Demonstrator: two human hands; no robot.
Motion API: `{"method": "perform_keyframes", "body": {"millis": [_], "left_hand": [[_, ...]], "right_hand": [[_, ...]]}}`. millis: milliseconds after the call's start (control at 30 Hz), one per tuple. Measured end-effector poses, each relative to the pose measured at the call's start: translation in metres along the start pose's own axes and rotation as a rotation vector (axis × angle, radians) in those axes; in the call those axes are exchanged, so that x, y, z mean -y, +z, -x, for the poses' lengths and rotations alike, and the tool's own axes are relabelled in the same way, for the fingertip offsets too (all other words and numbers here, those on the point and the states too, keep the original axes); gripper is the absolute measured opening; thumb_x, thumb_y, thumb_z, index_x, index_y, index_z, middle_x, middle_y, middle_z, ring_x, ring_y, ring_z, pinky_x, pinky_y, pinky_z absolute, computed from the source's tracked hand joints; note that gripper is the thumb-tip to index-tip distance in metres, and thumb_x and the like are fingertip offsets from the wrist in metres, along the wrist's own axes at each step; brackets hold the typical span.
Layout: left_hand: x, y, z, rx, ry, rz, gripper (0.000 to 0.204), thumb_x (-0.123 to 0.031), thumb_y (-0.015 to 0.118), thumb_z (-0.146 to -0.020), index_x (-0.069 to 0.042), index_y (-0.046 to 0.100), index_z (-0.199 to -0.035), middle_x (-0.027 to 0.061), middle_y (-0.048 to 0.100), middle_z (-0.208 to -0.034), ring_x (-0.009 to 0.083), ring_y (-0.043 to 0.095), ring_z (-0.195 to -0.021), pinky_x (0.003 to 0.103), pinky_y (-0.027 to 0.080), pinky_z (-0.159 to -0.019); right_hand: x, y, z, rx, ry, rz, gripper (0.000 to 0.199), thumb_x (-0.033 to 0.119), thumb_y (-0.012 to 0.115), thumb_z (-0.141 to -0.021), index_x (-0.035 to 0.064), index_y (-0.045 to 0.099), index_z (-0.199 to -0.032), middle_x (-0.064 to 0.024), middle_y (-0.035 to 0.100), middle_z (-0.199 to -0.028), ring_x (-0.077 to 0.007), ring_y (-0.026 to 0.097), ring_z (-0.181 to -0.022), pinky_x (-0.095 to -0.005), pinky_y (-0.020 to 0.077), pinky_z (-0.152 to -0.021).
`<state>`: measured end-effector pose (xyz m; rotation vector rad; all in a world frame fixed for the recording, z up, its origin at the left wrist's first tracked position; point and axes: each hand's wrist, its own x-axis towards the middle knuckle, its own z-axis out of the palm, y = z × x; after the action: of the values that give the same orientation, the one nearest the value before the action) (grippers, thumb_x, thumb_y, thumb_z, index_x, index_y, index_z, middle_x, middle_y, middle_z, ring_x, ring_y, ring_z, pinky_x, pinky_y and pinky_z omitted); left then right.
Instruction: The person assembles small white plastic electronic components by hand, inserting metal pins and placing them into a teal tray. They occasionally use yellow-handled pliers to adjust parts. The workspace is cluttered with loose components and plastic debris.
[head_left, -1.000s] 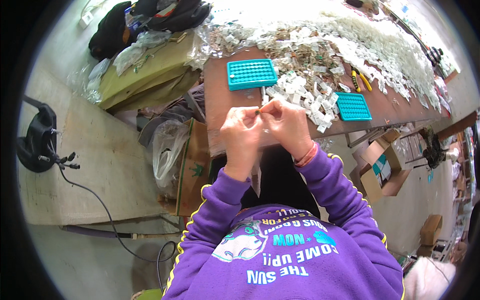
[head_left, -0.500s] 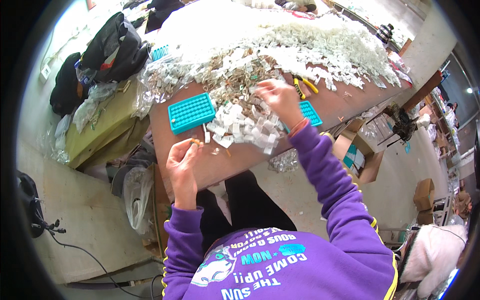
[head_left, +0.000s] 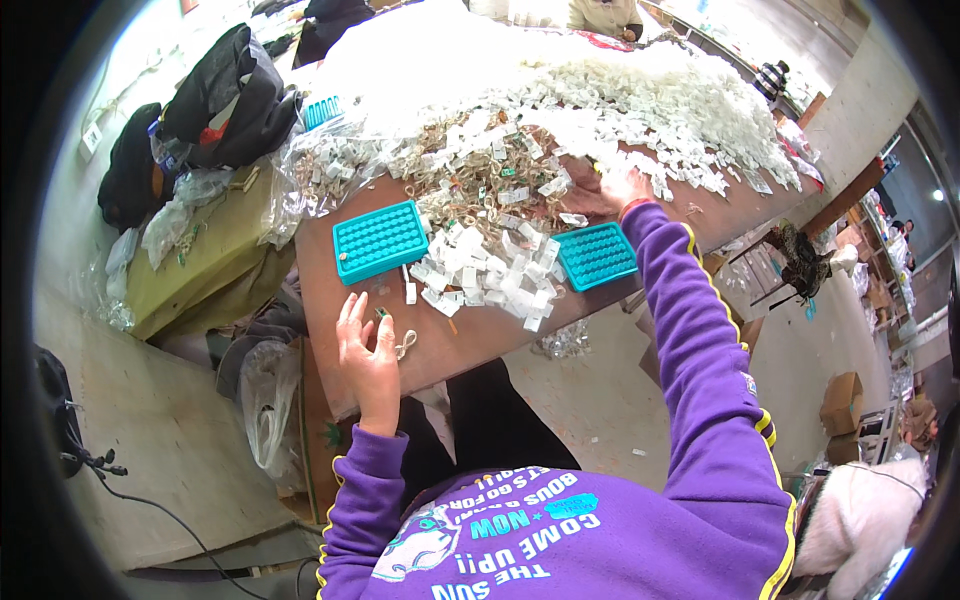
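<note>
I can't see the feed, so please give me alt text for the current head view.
The left hand is open near the front edge of a brown table, by a small green piece and a pale cord; the right hand is out beyond a teal tray, its grip unclear. White pieces lie heaped between that tray and a second teal tray.

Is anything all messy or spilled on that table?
Yes, a bit: white pieces lie in a jumbled heap between the left teal tray and right teal tray, pointing every way. Nothing looks clearly broken.
</note>
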<state>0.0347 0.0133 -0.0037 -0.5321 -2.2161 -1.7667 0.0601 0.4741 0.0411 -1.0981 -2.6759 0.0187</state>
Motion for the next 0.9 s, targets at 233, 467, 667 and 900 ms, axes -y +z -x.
{"method": "perform_keyframes", "body": {"millis": [233, 467, 667, 900], "left_hand": [[-0.012, -0.010, -0.003, 0.072, -0.003, 0.172, 0.030, -0.002, 0.059, -0.089, -0.002, 0.059, -0.118, 0.0099, 0.053, -0.127, 0.0195, 0.056, -0.112, 0.031, 0.050, -0.090], [-0.039, 0.000, 0.000, 0.084, -0.009, 0.323, 0.025, -0.002, 0.058, -0.089, -0.002, 0.061, -0.114, 0.0091, 0.057, -0.118, 0.0164, 0.061, -0.099, 0.029, 0.051, -0.084], [-0.059, 0.020, 0.014, 0.242, -0.038, 0.442, 0.026, -0.005, 0.061, -0.089, -0.002, 0.062, -0.114, 0.0074, 0.057, -0.107, 0.0143, 0.063, -0.090, 0.026, 0.052, -0.075], [-0.066, 0.010, 0.006, 0.402, -0.158, 0.440, 0.037, -0.015, 0.058, -0.094, 0.002, 0.051, -0.126, 0.0095, 0.056, -0.119, 0.0146, 0.062, -0.097, 0.027, 0.051, -0.080]], "right_hand": [[-0.015, -0.078, -0.050, 0.024, -0.145, 0.228, 0.032, 0.030, 0.048, -0.088, 0.0094, 0.068, -0.102, -0.0156, 0.068, -0.102, -0.0335, 0.065, -0.094, -0.0432, 0.0517, -0.083], [-0.048, -0.116, -0.026, 0.137, 0.052, -0.788, 0.028, 0.025, 0.050, -0.092, 0.0037, 0.068, -0.096, -0.0095, 0.060, -0.073, -0.0151, 0.055, -0.054, -0.0316, 0.0427, -0.046], [-0.037, -0.066, 0.000, 0.584, 0.557, -1.833, 0.026, 0.025, 0.039, -0.101, 0.0047, 0.053, -0.093, 0.0080, 0.033, -0.055, -0.0047, 0.026, -0.042, -0.0232, 0.0219, -0.041], [0.025, -0.039, 0.055, 0.833, 0.523, -2.463, 0.035, 0.026, 0.033, -0.102, -0.0010, 0.052, -0.090, 0.0054, 0.031, -0.053, -0.0064, 0.025, -0.039, -0.0237, 0.0220, -0.039]]}}
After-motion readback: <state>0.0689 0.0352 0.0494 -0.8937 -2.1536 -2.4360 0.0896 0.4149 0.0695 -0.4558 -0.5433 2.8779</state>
